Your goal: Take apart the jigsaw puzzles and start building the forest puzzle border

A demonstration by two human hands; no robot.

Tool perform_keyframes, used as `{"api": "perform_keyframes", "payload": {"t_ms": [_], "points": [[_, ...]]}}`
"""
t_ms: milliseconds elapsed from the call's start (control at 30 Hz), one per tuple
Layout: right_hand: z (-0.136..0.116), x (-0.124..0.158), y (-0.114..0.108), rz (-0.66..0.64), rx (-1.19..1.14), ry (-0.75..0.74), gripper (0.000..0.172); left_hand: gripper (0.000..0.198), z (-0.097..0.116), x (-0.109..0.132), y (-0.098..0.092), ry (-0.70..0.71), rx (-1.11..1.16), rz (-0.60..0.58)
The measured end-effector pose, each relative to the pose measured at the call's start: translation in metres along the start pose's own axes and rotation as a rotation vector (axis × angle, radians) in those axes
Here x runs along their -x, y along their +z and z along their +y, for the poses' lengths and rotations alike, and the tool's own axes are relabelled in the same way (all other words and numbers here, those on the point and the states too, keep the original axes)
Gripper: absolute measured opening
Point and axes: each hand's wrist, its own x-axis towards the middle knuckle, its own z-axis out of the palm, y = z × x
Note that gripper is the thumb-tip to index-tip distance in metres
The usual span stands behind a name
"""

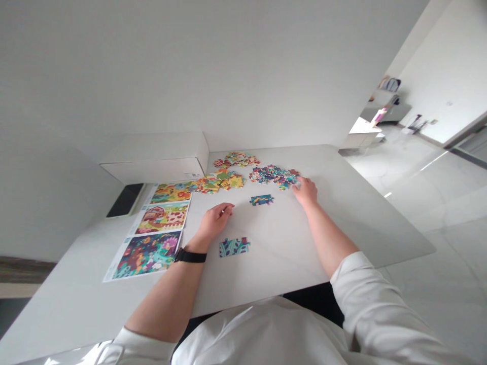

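My right hand [306,192] is at the right edge of a pile of blue, purple and teal jigsaw pieces [271,174], its thumb and finger closed around a puzzle piece there; the fingers partly hide it. My left hand [215,221], with a black band on the wrist, hovers or rests over the table with its fingers curled in and nothing visible in them. Between the hands lies a small joined strip of dark blue and yellow pieces [261,200]. Closer to me is a joined teal leaf-patterned section [233,247].
Yellow-green pieces [220,181] and red-green pieces [239,159] lie in heaps at the back. A picture sheet [127,244] with three printed scenes lies on the left, near a dark phone [125,200]. Behind them stands a white box [160,170] by the wall.
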Motion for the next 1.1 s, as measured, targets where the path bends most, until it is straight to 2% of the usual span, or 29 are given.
{"api": "perform_keyframes", "payload": {"t_ms": [100, 233, 600, 800, 867, 967, 1100], "points": [[-0.007, 0.003, 0.004, -0.026, 0.039, -0.057, 0.049, 0.046, -0.001, 0.000, 0.000, 0.002, -0.007, 0.006], [-0.009, 0.003, 0.006, -0.053, 0.065, -0.091, 0.041, 0.045, 0.001, 0.001, -0.002, -0.002, -0.013, 0.000], [-0.016, 0.006, 0.001, -0.066, 0.093, -0.056, 0.037, 0.042, -0.004, 0.002, 0.000, 0.002, -0.017, -0.002], [-0.022, 0.004, 0.002, -0.054, 0.089, -0.089, 0.043, 0.041, 0.013, 0.000, -0.008, -0.039, 0.068, 0.087], [-0.024, 0.003, 0.003, -0.051, 0.067, -0.136, 0.045, 0.040, 0.023, -0.007, -0.011, -0.041, 0.069, 0.085], [-0.026, 0.001, 0.008, -0.066, 0.029, -0.193, 0.047, 0.036, 0.039, -0.026, -0.011, 0.035, 0.030, 0.063], [-0.025, -0.001, 0.015, -0.088, 0.009, -0.186, 0.053, 0.031, 0.058, -0.066, 0.006, 0.120, -0.042, 0.052]]}}
